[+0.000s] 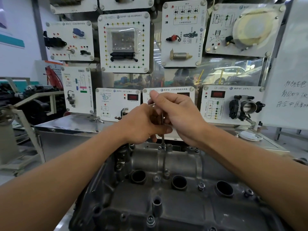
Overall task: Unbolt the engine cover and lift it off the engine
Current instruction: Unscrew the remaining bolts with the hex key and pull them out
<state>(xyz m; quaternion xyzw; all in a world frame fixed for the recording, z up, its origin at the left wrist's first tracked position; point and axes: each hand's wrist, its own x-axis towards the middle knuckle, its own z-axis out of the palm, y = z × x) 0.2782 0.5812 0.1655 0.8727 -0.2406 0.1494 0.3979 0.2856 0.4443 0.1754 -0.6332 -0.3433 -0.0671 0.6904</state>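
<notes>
The dark grey cast engine cover [175, 207] fills the lower middle of the head view, with three round plug wells and several bolts along it. A thin metal hex key [162, 129] stands upright with its tip in a bolt [163, 145] at the cover's far edge. My right hand [176, 114] grips the key's top, fingers curled round it. My left hand [143, 124] pinches the shaft lower down. A loosened bolt [201, 186] sticks up between two wells.
A steel bench [70, 124] runs behind the engine. White training panels [124, 42] with sensors and a throttle body [245, 107] stand upright behind it. A whiteboard [290, 80] is at the right, metal frames [25, 117] at the left.
</notes>
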